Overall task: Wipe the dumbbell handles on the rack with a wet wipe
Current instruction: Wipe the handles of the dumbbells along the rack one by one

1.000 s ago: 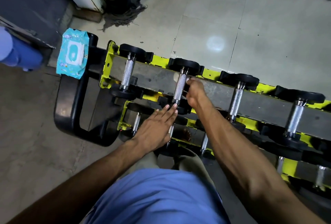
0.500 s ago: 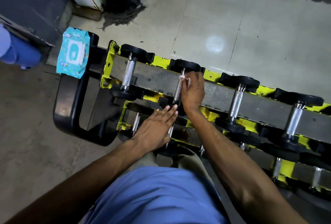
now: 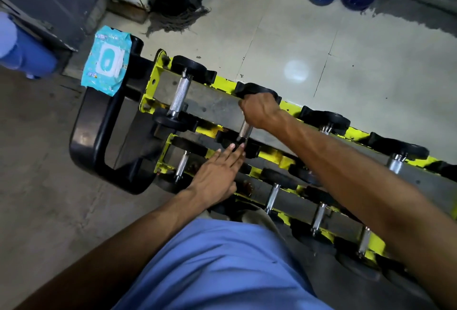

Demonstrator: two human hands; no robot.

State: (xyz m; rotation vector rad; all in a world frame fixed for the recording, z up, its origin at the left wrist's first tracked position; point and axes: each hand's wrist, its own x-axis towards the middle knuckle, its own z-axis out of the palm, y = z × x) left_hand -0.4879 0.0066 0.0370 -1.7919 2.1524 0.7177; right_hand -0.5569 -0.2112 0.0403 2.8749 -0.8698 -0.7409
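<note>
**Step in hand:** wiping the second dumbbell handle (image 3: 244,132) on the top tier of the rack (image 3: 150,87). The right hand (image 3: 259,110) has its grip closed round the far end of that handle, close against the far head. The wet wipe itself is not visible and is presumably under the palm. The left hand (image 3: 217,173) lies flat with its grip open, fingertips (image 3: 232,146) at the dumbbell's near head, judged to be steadying it.

**Next move, as judged:** draw the closed grip down the handle toward six o'clock, then shift to the neighbour at three o'clock.

**Surroundings:** the first handle (image 3: 180,94) stands at nine o'clock of the right hand; whether it has been wiped cannot be told. The wipes pack (image 3: 106,59) lies at ten o'clock on the black rack foot (image 3: 81,136), well apart from both hands.

**Obstructions:** the right forearm crosses the third dumbbell, and the lower-tier handles (image 3: 272,195) sit partly beneath the upper shelf, so access looks tight.
</note>
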